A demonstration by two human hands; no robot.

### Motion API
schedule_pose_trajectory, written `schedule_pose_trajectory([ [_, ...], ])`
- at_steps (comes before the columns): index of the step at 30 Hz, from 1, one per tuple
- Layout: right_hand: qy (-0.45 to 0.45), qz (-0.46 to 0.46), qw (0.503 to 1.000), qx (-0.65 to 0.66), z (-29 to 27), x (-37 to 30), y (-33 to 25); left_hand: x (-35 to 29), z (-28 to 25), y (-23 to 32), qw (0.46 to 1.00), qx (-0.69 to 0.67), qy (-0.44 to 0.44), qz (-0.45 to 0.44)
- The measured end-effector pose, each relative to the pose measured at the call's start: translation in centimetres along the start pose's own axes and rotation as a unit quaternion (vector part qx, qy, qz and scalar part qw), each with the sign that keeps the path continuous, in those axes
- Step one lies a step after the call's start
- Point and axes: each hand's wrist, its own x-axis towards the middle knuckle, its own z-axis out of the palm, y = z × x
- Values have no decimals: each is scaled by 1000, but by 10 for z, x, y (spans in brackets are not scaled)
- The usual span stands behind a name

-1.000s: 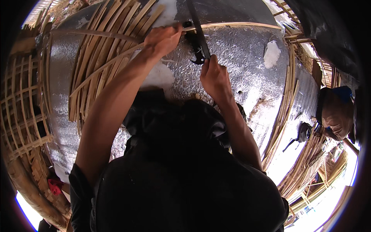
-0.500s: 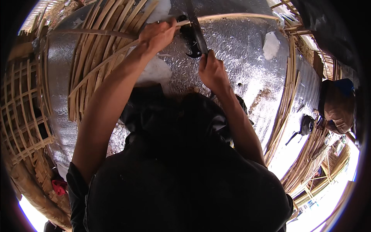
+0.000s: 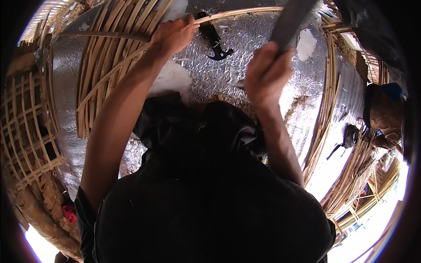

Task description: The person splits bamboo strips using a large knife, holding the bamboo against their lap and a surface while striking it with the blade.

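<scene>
The person's right hand (image 3: 268, 76) is closed round a big knife (image 3: 293, 23), its blade pointing away. Farther off, the left hand (image 3: 174, 36) is clamped on a wooden strip (image 3: 241, 12) stretching rightward over a silver sheet (image 3: 252, 37), where a hammer (image 3: 213, 40) lies.

A makeshift workshop for splitting bamboo or similar cane, by the look of it. Long pale strips (image 3: 98, 74) lie piled on the left, thicker bundles (image 3: 346, 182) sit on the right, and a slatted lattice (image 3: 27, 131) lines the left side. Underfoot is a crinkled silver sheet (image 3: 208, 81) with a claw hammer (image 3: 214, 39) on its far part — and the right hand (image 3: 268, 76) grips a broad dark blade (image 3: 291, 24).
</scene>
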Motion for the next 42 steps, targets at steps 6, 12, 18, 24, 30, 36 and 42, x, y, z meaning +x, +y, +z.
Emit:
schedule_pose_trajectory([
  [6, -188, 28, 971, -143, 38, -15, 52, 4, 5, -4, 998, -27, 48, 16],
  [12, -46, 19, 998, -32, -25, 16, -19, 1, 10, -3, 998, -2, 58, 26],
  [18, -63, 37, 991, -116, 15, -20, 21, -1, 10, -2, 999, -15, 25, 18],
  [24, -214, 58, 965, -139, 35, -12, 50, 4, 12, 6, 1000, -21, 1, 9],
  [30, -8, -27, 999, 15, -27, 15, -32, -1, 14, -9, 998, 7, 57, 34],
  [36, -82, 20, 987, -138, 9, -31, 29, 1, 24, -12, 996, -23, 75, 52],
  [42, -219, 78, 958, -171, 27, -26, 40, 13, 11, -18, 995, -8, 72, 66],
])
